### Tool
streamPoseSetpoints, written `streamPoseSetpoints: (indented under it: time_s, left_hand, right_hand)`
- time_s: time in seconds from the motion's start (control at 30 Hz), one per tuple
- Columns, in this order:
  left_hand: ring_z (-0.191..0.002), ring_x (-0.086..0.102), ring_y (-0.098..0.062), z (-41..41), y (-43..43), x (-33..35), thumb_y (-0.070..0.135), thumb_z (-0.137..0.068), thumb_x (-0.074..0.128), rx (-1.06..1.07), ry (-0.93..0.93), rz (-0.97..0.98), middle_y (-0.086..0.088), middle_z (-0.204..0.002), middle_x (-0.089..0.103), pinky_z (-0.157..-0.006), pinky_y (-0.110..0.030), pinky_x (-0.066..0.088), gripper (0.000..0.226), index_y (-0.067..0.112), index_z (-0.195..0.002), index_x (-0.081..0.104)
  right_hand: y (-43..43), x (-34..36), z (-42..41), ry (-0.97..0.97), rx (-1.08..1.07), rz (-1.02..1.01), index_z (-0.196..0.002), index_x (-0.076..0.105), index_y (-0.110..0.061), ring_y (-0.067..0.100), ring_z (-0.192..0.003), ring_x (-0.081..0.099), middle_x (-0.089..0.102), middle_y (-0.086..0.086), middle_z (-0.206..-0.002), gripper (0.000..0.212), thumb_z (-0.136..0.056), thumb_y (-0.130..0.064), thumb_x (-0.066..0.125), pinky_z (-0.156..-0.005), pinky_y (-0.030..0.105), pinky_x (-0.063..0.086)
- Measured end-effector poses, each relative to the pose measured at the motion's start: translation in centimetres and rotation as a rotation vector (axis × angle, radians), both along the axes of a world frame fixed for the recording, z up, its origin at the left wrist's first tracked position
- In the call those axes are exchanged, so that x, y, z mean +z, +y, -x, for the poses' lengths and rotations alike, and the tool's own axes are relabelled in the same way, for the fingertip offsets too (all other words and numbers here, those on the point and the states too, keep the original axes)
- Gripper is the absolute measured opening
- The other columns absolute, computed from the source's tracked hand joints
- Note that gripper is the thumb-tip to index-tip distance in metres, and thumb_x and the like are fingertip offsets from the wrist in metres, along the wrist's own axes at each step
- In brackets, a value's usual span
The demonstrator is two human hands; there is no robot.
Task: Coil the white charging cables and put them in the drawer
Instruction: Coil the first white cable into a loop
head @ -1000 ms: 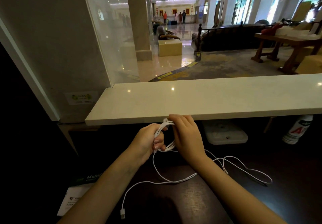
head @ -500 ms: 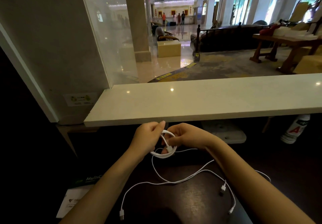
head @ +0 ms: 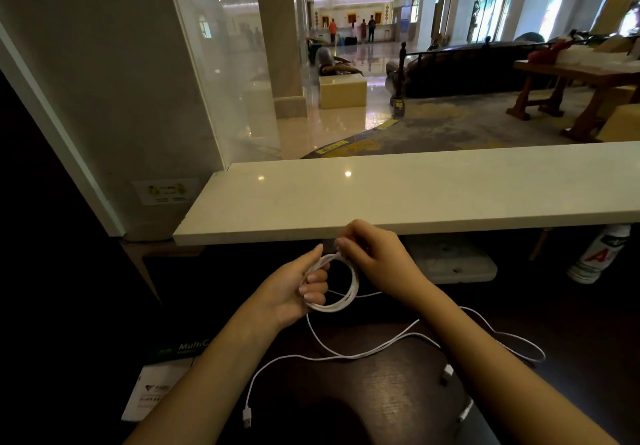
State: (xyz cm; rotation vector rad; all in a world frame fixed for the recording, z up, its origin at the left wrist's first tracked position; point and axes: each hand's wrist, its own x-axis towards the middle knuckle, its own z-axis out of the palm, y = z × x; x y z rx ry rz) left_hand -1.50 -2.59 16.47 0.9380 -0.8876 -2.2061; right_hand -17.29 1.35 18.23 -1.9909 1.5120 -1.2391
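Observation:
A white charging cable coil [head: 349, 292] of several loops hangs between my hands above the dark desk [head: 381, 385]. My left hand [head: 294, 288] grips the coil's left side with curled fingers. My right hand [head: 374, 254] pinches the top of the coil just under the counter's edge. Loose white cable [head: 346, 356] trails from the coil across the desk to a USB plug [head: 246, 422] at the front. Two more connectors [head: 447, 373] lie beside my right forearm, and a cable loop [head: 519, 346] lies to its right. No drawer is in view.
A pale stone counter [head: 415, 195] overhangs the desk right above my hands. Under it sit a white box [head: 453, 264] and a white bottle [head: 595, 254] at the right. A paper pack [head: 162, 382] lies at the desk's left front. A lobby lies beyond.
The coil has grown wider and turned upright. My right hand rose from the coil's side to its top, and the loose cable on the desk shifted toward the right.

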Motion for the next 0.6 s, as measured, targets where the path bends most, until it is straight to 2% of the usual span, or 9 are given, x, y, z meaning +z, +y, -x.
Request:
streamPoseSetpoints:
  time_s: [0.1,0.17,0.23,0.3,0.4,0.5,0.57,0.6]
  left_hand:
    - [-0.028,0.026,-0.003,-0.6,0.1,0.4,0.021,-0.08,0.054,0.015,0.073,-0.003,0.004,-0.043,0.034,-0.029,-0.012,0.02,0.022,0.011,-0.064,0.043]
    - [-0.028,0.026,-0.003,-1.1,0.2,0.7,0.016,-0.078,0.054,0.034,0.112,0.011,0.004,-0.044,0.035,-0.03,-0.011,0.017,0.018,0.011,-0.065,0.043]
    - [-0.028,0.026,-0.003,-1.5,0.2,0.9,0.014,-0.081,0.051,0.057,0.13,0.025,0.005,-0.045,0.036,-0.031,-0.01,0.016,0.019,0.011,-0.064,0.042]
    - [-0.027,0.026,-0.003,-1.6,0.1,0.9,0.014,-0.089,0.045,0.072,0.141,0.022,0.005,-0.043,0.036,-0.031,-0.01,0.013,0.027,0.011,-0.063,0.039]
    - [-0.026,0.025,-0.003,-1.5,0.0,0.7,0.015,-0.095,0.04,0.107,0.13,0.056,0.005,-0.043,0.038,-0.03,-0.011,0.013,0.032,0.011,-0.063,0.038]
    - [-0.029,0.027,-0.002,-1.3,0.0,0.5,0.013,-0.095,0.041,0.162,0.087,0.14,0.003,-0.052,0.044,-0.027,-0.01,0.018,0.026,0.01,-0.069,0.044]
    - [-0.031,0.029,-0.002,-1.2,0.1,0.4,0.012,-0.095,0.04,0.193,0.083,0.164,-0.001,-0.061,0.047,-0.027,-0.01,0.019,0.023,0.008,-0.074,0.047]
    - [-0.032,0.03,-0.002,-1.0,0.2,0.4,0.012,-0.096,0.04,0.202,0.089,0.17,-0.002,-0.064,0.049,-0.027,-0.01,0.019,0.022,0.006,-0.077,0.049]
  right_hand:
    - [0.3,-0.6,1.2,-0.049,0.044,-0.057,-0.082,0.062,-0.017,0.004,-0.063,0.059,0.065,-0.003,-0.074,0.005,-0.087,-0.018,0.061,-0.062,0.02,0.049]
    - [0.4,-1.0,1.9,-0.156,0.009,-0.029,-0.078,0.061,-0.018,0.006,-0.057,0.06,0.066,-0.001,-0.071,0.009,-0.087,-0.014,0.061,-0.059,0.019,0.05]
    - [0.5,-1.2,2.6,-0.303,-0.034,-0.026,-0.078,0.061,-0.012,0.005,-0.054,0.06,0.066,0.002,-0.069,0.009,-0.087,-0.011,0.061,-0.057,0.016,0.049]
    - [0.6,-1.6,3.2,-0.338,-0.055,-0.059,-0.079,0.062,-0.008,0.007,-0.055,0.061,0.066,0.006,-0.067,0.008,-0.086,-0.011,0.061,-0.059,0.018,0.049]
    - [0.9,-2.4,3.2,-0.195,-0.026,-0.066,-0.083,0.064,-0.011,0.017,-0.069,0.064,0.068,0.006,-0.076,0.004,-0.086,-0.012,0.062,-0.066,0.028,0.053]
    - [1.3,-2.9,2.6,0.092,-0.065,0.123,-0.088,0.065,-0.015,0.014,-0.081,0.059,0.065,-0.002,-0.085,0.004,-0.084,-0.018,0.063,-0.072,0.028,0.049]
    - [1.2,-3.2,2.1,0.27,-0.095,0.217,-0.086,0.064,-0.015,0.016,-0.082,0.055,0.062,-0.001,-0.085,0.007,-0.084,-0.022,0.062,-0.071,0.029,0.046]
    - [1.2,-3.3,1.7,0.287,-0.104,0.194,-0.085,0.063,-0.014,0.017,-0.08,0.055,0.061,0.001,-0.084,0.007,-0.083,-0.021,0.062,-0.068,0.03,0.047]
